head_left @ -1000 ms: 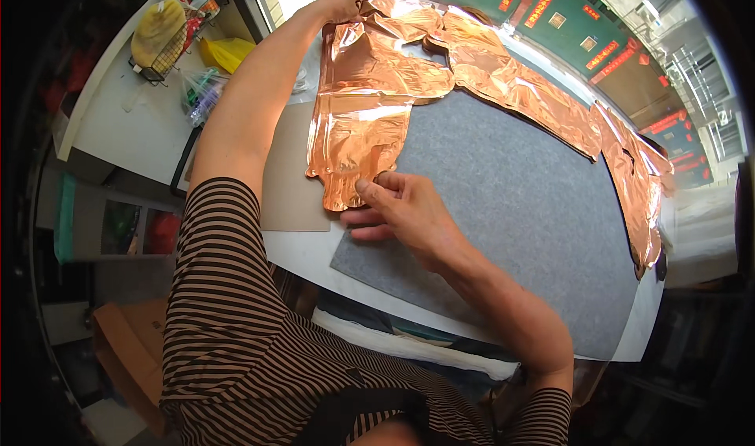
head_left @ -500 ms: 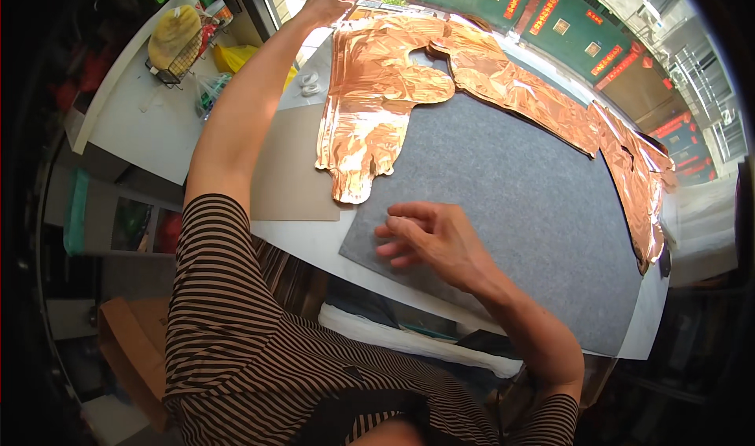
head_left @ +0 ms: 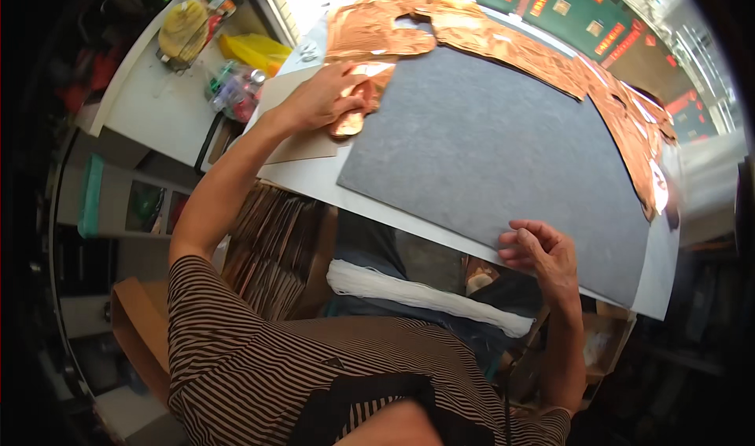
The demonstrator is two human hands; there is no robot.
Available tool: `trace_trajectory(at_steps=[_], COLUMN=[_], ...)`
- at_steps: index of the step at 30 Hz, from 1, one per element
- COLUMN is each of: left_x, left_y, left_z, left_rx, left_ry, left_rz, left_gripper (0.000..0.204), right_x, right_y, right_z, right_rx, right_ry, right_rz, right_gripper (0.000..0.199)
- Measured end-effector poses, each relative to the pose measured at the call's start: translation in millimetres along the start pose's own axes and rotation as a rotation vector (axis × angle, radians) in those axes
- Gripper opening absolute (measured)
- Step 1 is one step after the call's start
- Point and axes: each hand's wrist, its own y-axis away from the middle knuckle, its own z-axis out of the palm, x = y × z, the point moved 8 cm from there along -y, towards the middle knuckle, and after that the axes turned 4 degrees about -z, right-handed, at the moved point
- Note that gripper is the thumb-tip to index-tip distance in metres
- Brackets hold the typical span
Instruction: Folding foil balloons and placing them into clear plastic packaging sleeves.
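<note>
Flat, copper-coloured foil balloons (head_left: 503,41) lie along the back and right of a grey mat (head_left: 472,139). At the left end, a foil balloon with a rounded tip (head_left: 346,127) reaches down beside the mat. My left hand (head_left: 322,96) is on this lower part, fingers bent and apart over the shiny foil; part of the foil is hidden beneath it. Over the mat's near edge, my right hand (head_left: 546,257) hovers with loosely curled, separated fingers and nothing in it.
A beige board (head_left: 303,149) lies under the left foil end. To the left, a white counter (head_left: 149,92) bears a wire basket, a yellow bag (head_left: 255,51) and clear plastic bags. Below the table sit a box of flat packets (head_left: 267,241) and a white bundle of strands (head_left: 425,296).
My left hand has come back from the far edge onto the near end of the left foil balloon. My right hand has moved right, toward the near edge. The view has shifted.
</note>
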Motion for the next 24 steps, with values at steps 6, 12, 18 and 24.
trace_trajectory(at_steps=[6, 12, 18, 24], left_x=[-0.4, 119.0, 303.0, 420.9], left_y=[-1.4, -36.2, -92.6, -154.0], left_z=[-3.1, -18.9, 46.7, 127.3], left_rx=[-0.011, 0.102, -0.040, -0.081], left_ry=[0.093, 0.077, 0.359, 0.389], left_rz=[-0.062, 0.112, 0.435, 0.663], left_gripper=[0.037, 0.030, 0.021, 0.014], right_x=[4.0, -0.1, -25.5, -42.8], right_y=[43.7, 90.7, 57.5, -15.2], right_z=[-53.7, -205.1, -349.4, -468.6], right_rx=[0.055, 0.606, 0.896, 1.014], right_ry=[0.049, 0.436, 0.885, 1.085], right_rz=[-0.115, -0.336, -0.363, -0.301], right_gripper=[0.026, 0.025, 0.030, 0.042])
